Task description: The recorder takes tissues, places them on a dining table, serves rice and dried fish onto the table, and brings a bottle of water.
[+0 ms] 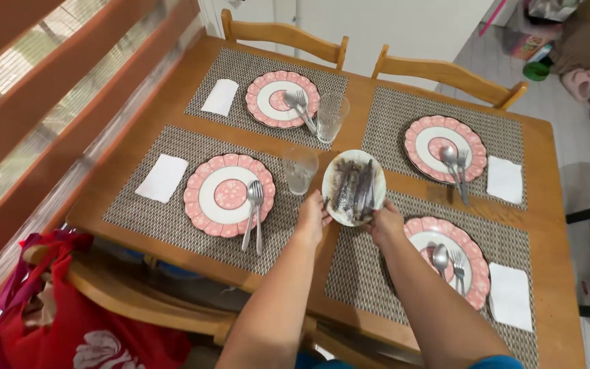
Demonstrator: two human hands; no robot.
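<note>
Left hand (312,217): grasps the near-left rim of the oval white dish of grilled fish (354,186), fingers curled under the edge.
Right hand (385,222): grips the near-right rim of the same dish.
Dish: held over the middle of the brown wooden table (548,246), between the four woven grey placemats (172,205).
Nearby: two clear drinking glasses (300,171) just left of the dish.
Settings: pink-and-white flower-edged plates (229,195), each with a metal spoon and fork (254,213), and a white napkin (162,178) beside.
</note>
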